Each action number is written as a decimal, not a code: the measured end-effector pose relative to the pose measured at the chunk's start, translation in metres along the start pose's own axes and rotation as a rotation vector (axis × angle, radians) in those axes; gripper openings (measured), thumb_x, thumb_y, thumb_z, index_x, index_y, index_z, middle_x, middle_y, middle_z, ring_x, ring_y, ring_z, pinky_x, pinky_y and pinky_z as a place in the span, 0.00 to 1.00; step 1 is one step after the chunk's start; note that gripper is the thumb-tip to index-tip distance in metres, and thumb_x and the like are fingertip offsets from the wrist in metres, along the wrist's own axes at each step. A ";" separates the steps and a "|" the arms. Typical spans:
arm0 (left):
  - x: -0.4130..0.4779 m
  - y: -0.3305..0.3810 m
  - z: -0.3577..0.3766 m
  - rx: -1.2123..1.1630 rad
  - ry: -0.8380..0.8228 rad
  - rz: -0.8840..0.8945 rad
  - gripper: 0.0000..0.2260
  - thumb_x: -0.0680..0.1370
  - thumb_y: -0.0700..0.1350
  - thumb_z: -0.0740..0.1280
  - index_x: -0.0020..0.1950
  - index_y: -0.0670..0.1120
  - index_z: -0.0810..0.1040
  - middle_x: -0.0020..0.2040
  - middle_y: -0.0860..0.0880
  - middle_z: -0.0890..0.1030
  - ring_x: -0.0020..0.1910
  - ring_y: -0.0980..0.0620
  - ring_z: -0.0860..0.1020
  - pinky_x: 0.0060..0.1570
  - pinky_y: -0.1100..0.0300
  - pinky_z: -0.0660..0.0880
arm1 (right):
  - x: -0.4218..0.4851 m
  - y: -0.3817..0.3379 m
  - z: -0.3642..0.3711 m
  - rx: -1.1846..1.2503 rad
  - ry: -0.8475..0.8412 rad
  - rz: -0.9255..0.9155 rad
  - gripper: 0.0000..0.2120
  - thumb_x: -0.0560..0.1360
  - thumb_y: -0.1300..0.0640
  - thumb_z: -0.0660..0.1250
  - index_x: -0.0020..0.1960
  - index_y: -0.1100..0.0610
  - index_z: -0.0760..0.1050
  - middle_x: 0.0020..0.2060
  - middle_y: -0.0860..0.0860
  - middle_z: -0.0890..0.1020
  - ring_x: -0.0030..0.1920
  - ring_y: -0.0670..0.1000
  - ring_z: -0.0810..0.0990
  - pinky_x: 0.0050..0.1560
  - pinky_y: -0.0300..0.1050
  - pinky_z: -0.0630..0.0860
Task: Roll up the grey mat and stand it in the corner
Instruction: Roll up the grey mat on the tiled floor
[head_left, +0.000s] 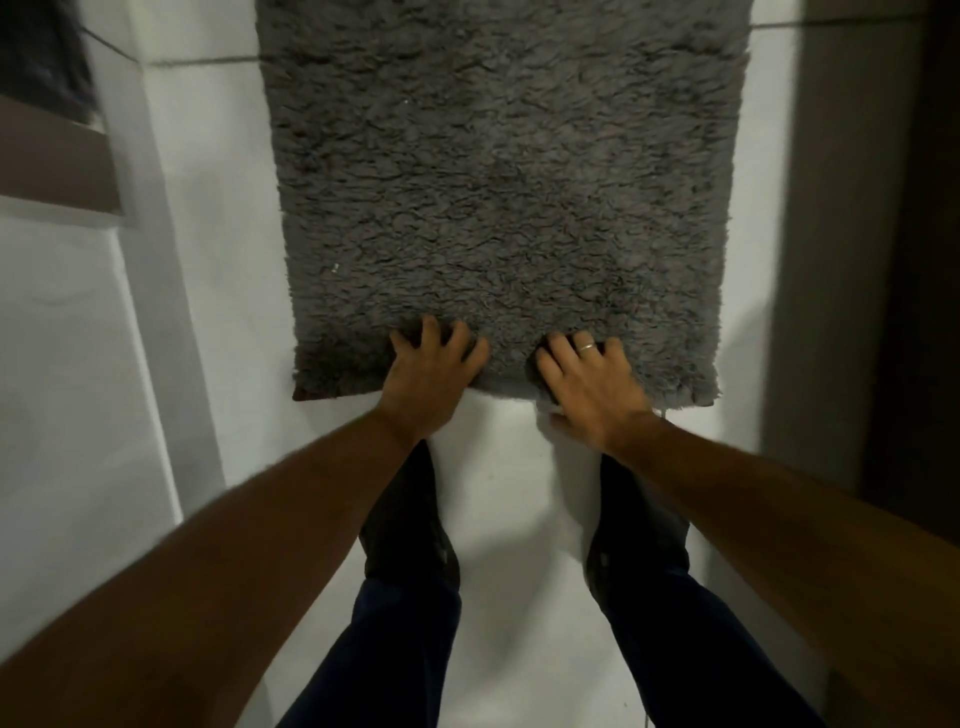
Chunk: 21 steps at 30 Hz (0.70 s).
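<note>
A shaggy grey mat (498, 182) lies flat on the white floor, stretching away from me toward the top of the view. Both hands rest on its near edge. My left hand (434, 371) presses on the edge with fingers curled into the pile, left of centre. My right hand (589, 387), wearing a ring, grips the edge right of centre, and a bit of pale underside shows beneath it. The near edge looks slightly raised between my hands.
My two legs in dark trousers (405, 597) stand just behind the mat's near edge. A white wall with a dark ledge (57, 161) runs along the left. A dark door or panel (914, 260) and grey frame stand at the right.
</note>
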<state>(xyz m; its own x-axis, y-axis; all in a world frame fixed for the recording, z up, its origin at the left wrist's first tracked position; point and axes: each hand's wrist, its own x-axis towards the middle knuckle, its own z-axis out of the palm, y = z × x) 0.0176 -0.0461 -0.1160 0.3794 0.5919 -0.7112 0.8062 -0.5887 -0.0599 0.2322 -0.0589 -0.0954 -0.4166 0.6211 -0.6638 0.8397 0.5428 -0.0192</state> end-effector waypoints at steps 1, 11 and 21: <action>0.003 -0.003 -0.006 -0.023 0.003 -0.007 0.27 0.77 0.47 0.64 0.75 0.48 0.60 0.73 0.39 0.64 0.69 0.30 0.65 0.59 0.27 0.70 | -0.001 0.003 -0.004 0.000 -0.013 0.010 0.36 0.68 0.38 0.68 0.69 0.57 0.65 0.66 0.57 0.69 0.60 0.60 0.69 0.53 0.57 0.68; 0.011 -0.054 -0.051 -0.267 0.201 -0.135 0.10 0.79 0.43 0.59 0.57 0.42 0.74 0.54 0.40 0.78 0.52 0.40 0.77 0.49 0.44 0.73 | 0.011 0.053 -0.037 0.440 0.112 0.212 0.14 0.78 0.51 0.62 0.60 0.57 0.73 0.57 0.58 0.78 0.57 0.61 0.76 0.58 0.61 0.72; 0.004 -0.040 -0.028 -0.113 0.240 -0.020 0.33 0.77 0.59 0.63 0.76 0.44 0.60 0.70 0.40 0.69 0.67 0.39 0.68 0.63 0.42 0.66 | 0.039 0.076 -0.042 0.552 0.247 0.355 0.15 0.77 0.51 0.65 0.60 0.56 0.69 0.58 0.59 0.79 0.62 0.62 0.74 0.65 0.62 0.61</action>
<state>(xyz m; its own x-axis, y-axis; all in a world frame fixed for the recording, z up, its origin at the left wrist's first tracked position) -0.0001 -0.0046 -0.0969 0.4490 0.7242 -0.5235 0.8548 -0.5187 0.0157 0.2656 0.0305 -0.0919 -0.0963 0.8537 -0.5118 0.9664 -0.0429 -0.2534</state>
